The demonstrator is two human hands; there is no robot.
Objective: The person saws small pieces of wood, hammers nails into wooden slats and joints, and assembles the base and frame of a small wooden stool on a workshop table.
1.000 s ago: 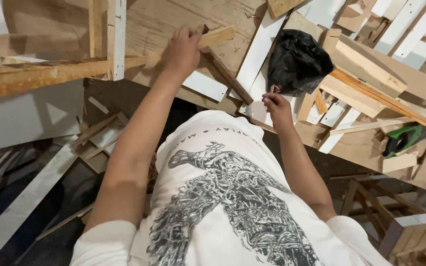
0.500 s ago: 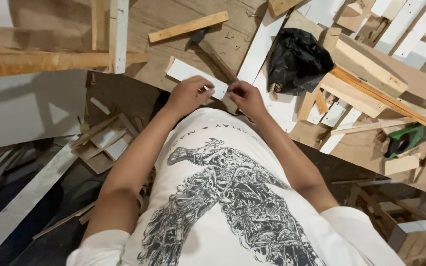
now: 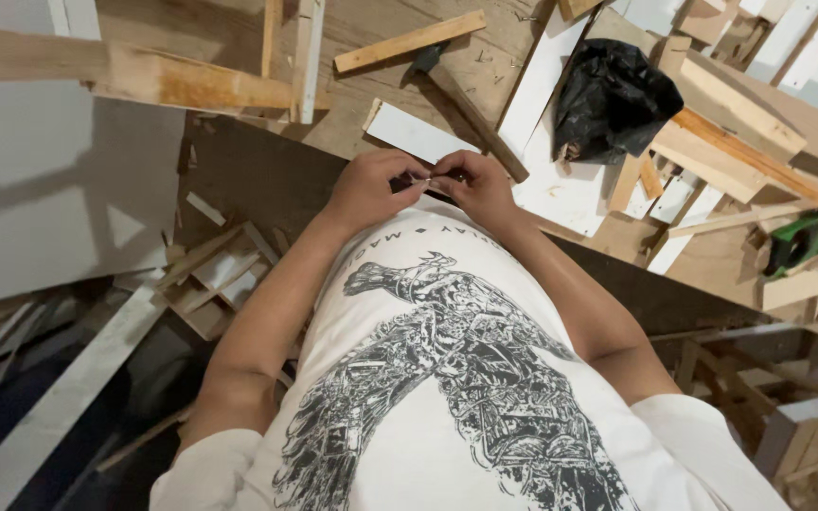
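My left hand and my right hand are drawn together just in front of my chest, at the near edge of the wooden workbench. Their fingertips meet and pinch a small thin pale piece; it is too small to tell what it is. Just beyond the hands lies a short white board. A hammer with a dark head and wooden handle lies slanted beside my right hand. A loose wooden strip rests farther back.
A black plastic bag sits at the back right among white and wooden offcuts. A green tool lies at the right edge. A thick timber beam and a large white panel are on the left; scraps litter the floor.
My left hand has let go of the wooden strip at the back and come to my chest. My right hand has joined it, and both now pinch the small piece.
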